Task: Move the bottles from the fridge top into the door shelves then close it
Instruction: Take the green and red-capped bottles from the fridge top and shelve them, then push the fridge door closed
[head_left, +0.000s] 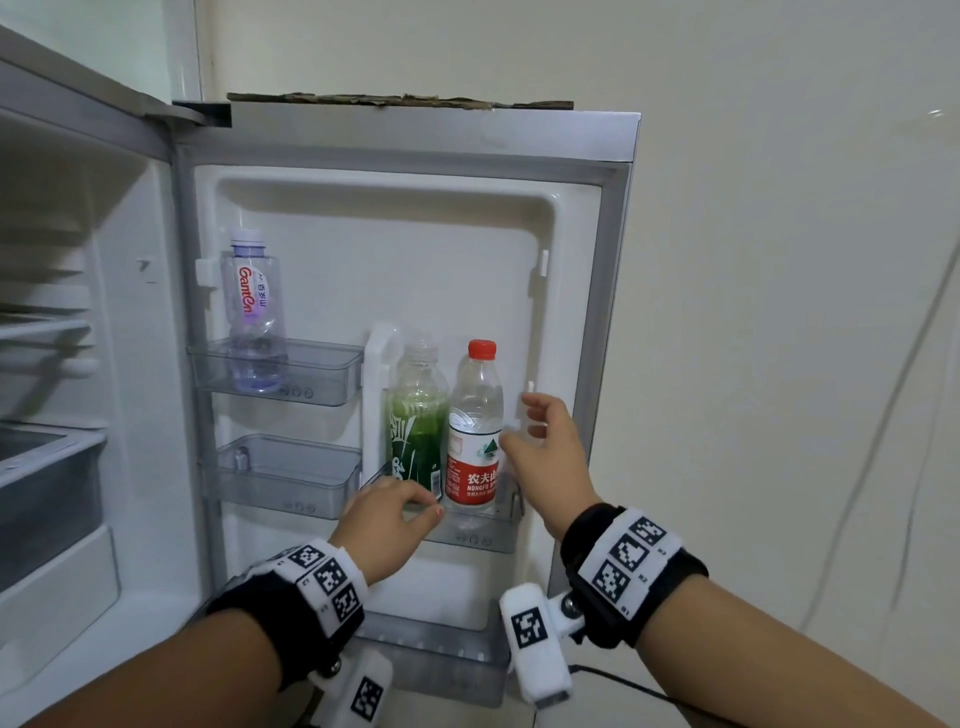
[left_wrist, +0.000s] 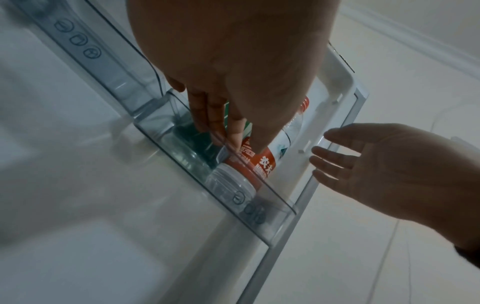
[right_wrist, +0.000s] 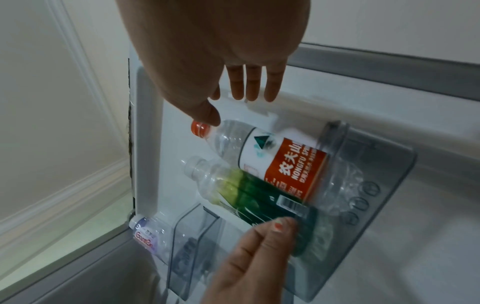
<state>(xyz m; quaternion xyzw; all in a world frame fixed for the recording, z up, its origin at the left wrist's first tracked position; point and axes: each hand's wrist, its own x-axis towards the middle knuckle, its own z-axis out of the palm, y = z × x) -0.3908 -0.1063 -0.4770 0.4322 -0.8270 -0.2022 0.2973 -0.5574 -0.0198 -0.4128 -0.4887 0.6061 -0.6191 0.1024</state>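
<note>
The fridge door stands open. A green-labelled bottle and a red-capped water bottle stand side by side in the middle right door shelf. A purple-capped Ganten bottle stands in the upper left shelf. My left hand touches the green bottle's base at the shelf rim, fingers loose. My right hand hovers just right of the red-capped bottle, fingers spread and holding nothing.
The fridge top bears only a torn cardboard sheet. A bare shelf sits lower left and another at the door's bottom. The fridge interior with drawers is at left; a wall is close at right.
</note>
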